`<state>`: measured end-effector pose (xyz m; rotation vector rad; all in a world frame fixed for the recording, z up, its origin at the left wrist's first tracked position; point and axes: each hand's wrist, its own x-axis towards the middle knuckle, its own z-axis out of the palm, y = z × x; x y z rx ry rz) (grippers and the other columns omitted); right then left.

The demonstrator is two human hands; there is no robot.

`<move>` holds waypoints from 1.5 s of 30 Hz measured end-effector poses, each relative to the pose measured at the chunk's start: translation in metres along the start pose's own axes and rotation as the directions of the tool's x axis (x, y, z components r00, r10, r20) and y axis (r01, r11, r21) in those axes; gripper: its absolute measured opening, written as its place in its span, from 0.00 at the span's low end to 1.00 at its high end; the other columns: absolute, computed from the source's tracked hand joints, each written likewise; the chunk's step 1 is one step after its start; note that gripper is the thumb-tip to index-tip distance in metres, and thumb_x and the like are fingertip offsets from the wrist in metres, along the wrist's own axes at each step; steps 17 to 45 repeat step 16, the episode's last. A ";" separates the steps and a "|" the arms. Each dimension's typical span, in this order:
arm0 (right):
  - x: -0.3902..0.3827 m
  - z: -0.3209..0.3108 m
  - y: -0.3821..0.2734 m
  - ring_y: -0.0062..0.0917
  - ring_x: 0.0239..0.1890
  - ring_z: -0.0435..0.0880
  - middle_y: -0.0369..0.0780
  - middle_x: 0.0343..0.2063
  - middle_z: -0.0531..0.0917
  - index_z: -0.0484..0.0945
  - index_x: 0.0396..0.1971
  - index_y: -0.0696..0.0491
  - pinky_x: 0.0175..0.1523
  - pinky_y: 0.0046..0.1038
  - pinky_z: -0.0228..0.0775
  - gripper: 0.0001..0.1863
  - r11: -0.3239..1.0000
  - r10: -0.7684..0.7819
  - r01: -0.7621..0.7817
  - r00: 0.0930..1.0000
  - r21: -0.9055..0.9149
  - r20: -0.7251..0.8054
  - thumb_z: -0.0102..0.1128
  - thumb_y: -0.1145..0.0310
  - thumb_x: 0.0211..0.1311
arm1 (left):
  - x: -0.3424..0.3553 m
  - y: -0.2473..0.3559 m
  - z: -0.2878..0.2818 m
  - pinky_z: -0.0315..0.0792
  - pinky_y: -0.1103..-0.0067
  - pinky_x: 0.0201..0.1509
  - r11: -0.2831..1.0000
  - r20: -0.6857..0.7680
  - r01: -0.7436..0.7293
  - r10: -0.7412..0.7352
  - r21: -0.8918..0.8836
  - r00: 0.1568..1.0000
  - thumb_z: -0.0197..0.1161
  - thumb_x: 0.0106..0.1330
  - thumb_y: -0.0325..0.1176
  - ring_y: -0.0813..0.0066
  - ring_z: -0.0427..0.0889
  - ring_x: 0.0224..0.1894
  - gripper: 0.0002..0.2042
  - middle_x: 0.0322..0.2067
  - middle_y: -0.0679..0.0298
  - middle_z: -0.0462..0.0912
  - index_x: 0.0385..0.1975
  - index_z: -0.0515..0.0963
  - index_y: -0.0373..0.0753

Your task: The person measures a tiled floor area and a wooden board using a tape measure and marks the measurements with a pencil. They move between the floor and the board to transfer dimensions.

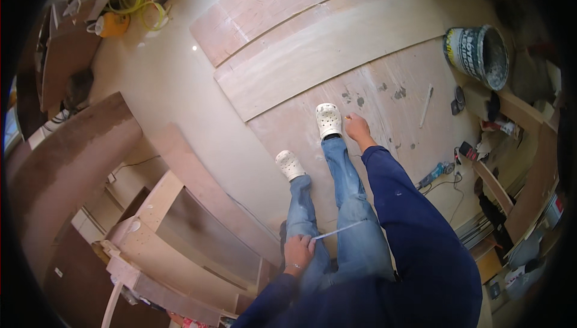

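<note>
My left hand point(299, 255) is closed near my left thigh. From its fingers a thin white strip point(339, 230) reaches across to my other leg; its exact kind is unclear. My right hand point(357, 130) is stretched forward beside my right shoe point(328, 120), fingers closed in a pinch. A tiny tip shows at the fingers, too small to name. Under this hand lies a broad plywood sheet point(384, 103) with grey smears. Beyond it, a long pale board point(324, 45) lies across the sheet.
A large bucket point(472, 57) lies tipped on its side at the right. A white stick-like tool point(426, 107) rests on the plywood. A blue power tool point(434, 175) with a cord lies nearby. Wooden cabinet frames point(162, 208) stand left. An orange container point(112, 25) sits far left.
</note>
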<state>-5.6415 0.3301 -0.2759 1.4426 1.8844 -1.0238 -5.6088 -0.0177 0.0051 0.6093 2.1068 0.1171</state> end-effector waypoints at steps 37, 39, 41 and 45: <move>0.123 0.122 -0.099 0.43 0.46 0.78 0.49 0.42 0.80 0.72 0.53 0.44 0.49 0.41 0.70 0.18 0.893 -0.323 0.335 0.942 -0.301 0.089 0.43 0.65 0.64 | 0.017 -0.022 0.078 0.67 0.69 0.37 0.952 -0.117 0.000 -0.038 -0.305 0.992 0.67 0.50 0.34 0.62 0.76 0.33 0.08 0.28 0.64 0.78 0.28 0.79 0.41; 0.123 0.122 -0.099 0.43 0.46 0.78 0.49 0.42 0.80 0.72 0.53 0.44 0.49 0.41 0.70 0.18 0.893 -0.323 0.335 0.942 -0.301 0.089 0.43 0.65 0.64 | 0.017 -0.022 0.078 0.67 0.69 0.37 0.952 -0.117 0.000 -0.038 -0.305 0.992 0.67 0.50 0.34 0.62 0.76 0.33 0.08 0.28 0.64 0.78 0.28 0.79 0.41; 0.123 0.122 -0.099 0.43 0.46 0.78 0.49 0.42 0.80 0.72 0.53 0.44 0.49 0.41 0.70 0.18 0.893 -0.323 0.335 0.942 -0.301 0.089 0.43 0.65 0.64 | 0.017 -0.022 0.078 0.67 0.69 0.37 0.952 -0.117 0.000 -0.038 -0.305 0.992 0.67 0.50 0.34 0.62 0.76 0.33 0.08 0.28 0.64 0.78 0.28 0.79 0.41; 0.123 0.122 -0.099 0.43 0.46 0.78 0.49 0.42 0.80 0.72 0.53 0.44 0.49 0.41 0.70 0.18 0.893 -0.323 0.335 0.942 -0.301 0.089 0.43 0.65 0.64 | 0.017 -0.022 0.078 0.67 0.69 0.37 0.952 -0.117 0.000 -0.038 -0.305 0.992 0.67 0.50 0.34 0.62 0.76 0.33 0.08 0.28 0.64 0.78 0.28 0.79 0.41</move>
